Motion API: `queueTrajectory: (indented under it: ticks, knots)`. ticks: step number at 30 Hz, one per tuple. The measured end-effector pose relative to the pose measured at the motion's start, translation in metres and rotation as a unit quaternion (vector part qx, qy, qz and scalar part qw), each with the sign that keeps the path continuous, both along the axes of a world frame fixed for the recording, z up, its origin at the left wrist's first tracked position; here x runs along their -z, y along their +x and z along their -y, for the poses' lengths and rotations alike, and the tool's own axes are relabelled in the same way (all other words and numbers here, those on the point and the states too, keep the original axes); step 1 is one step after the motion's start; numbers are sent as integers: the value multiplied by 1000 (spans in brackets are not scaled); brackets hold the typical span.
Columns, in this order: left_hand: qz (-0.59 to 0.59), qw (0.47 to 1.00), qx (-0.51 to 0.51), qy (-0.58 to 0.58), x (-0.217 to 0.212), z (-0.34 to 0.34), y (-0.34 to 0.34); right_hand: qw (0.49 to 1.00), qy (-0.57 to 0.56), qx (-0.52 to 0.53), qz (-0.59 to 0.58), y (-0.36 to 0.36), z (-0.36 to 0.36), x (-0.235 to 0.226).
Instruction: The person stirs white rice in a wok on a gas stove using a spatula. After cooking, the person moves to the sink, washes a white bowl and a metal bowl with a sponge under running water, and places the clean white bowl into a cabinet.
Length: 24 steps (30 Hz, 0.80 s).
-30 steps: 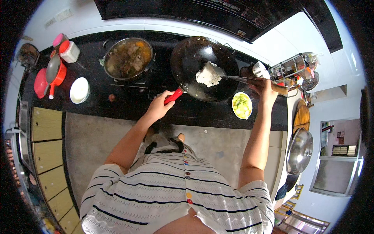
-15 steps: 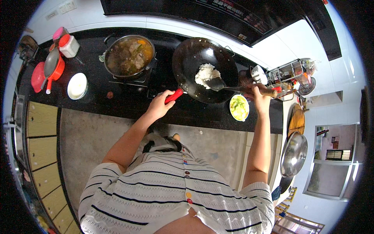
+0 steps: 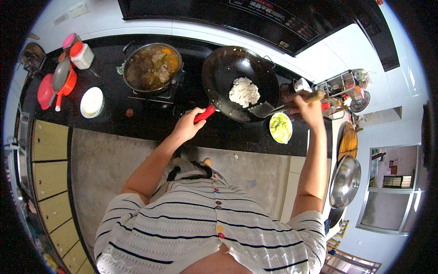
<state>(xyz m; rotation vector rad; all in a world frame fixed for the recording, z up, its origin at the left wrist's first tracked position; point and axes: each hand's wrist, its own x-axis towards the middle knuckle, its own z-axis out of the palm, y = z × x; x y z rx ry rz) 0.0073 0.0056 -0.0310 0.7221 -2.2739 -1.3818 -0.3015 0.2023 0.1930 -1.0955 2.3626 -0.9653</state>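
Observation:
A black wok (image 3: 228,68) with a red handle (image 3: 204,114) sits on the stove, and a lump of white rice (image 3: 244,91) lies inside it. My left hand (image 3: 188,124) grips the red handle. My right hand (image 3: 309,109) holds the wooden handle of a metal spatula (image 3: 263,109), whose blade rests at the wok's right rim beside the rice.
A pot of brown stew (image 3: 152,67) stands on the left burner. A plate of yellow-green food (image 3: 280,128) sits by the wok. A white bowl (image 3: 91,102), red pot and ladle (image 3: 58,82), jars (image 3: 82,55), a spice rack (image 3: 342,86) and a steel lid (image 3: 345,181) surround the black counter.
The spatula has tipped the rice off into the wok and drawn back to the right rim. My left hand stays on the handle.

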Motion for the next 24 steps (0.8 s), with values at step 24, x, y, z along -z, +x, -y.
queueTrajectory:
  ticks: [24]
  knots:
    - [29, 999, 4, 23, -1, 0, 2, 937, -325, 85, 95, 9, 51, 76]
